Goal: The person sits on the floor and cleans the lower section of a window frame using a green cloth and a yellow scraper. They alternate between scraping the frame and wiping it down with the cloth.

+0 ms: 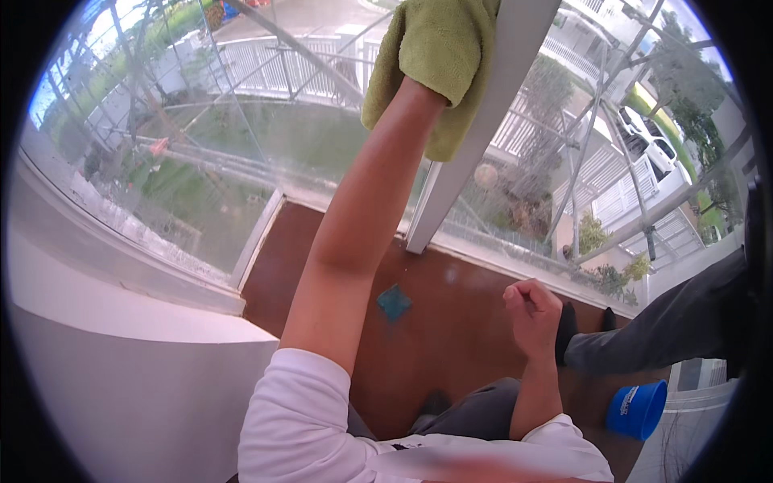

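Observation:
My left arm reaches up and away across the view to a green towel at the window. The towel wraps over my left hand and hides its fingers, and its loose folds hang down beside a pale window post. Behind it lies a glass pane with smears on it. Lower and to the right, my right hand hangs in the air with its fingers curled into a loose fist. Nothing shows in it.
On the reddish-brown floor lies a small teal cloth. A blue bucket stands at the lower right. Close on the right is another person's dark trouser leg. A white low wall curves along the left. Scaffold poles stand outside.

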Demonstrator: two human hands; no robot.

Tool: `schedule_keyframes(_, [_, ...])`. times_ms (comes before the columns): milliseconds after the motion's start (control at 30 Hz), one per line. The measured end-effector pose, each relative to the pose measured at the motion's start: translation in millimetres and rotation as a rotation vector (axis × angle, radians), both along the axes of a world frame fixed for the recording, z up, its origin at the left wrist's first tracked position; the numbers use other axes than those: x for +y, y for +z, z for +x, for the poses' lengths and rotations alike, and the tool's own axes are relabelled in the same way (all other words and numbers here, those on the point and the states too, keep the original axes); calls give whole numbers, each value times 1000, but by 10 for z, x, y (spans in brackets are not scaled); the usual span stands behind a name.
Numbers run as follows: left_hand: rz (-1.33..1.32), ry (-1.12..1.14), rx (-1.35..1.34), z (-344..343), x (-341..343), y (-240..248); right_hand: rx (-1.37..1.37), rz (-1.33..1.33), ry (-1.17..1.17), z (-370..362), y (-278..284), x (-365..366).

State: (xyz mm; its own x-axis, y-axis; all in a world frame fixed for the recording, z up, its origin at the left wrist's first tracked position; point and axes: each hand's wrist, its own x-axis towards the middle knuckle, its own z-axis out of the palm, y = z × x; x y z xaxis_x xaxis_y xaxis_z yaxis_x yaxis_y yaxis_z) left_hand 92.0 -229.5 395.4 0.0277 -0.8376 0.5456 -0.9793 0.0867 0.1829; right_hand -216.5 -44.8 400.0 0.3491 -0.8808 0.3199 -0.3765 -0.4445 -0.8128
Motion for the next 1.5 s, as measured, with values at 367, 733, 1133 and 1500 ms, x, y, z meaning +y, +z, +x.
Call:
schedule_keyframes(367, [91,360,-808,-419,802,-723,53,-16,-24,25,48,14])
schedule_keyframes(733, [345,206,-436,-403,808,-2318,167,-10,-75,120,-143,-82])
schedule_keyframes(1133, [334,69,-211,-323,796,-2354,225,-47,-106,122,-197,-120])
schedule_keyframes(1500, [169,147,270,-354,764,-2368,242,27,-128,199,-272,-237])
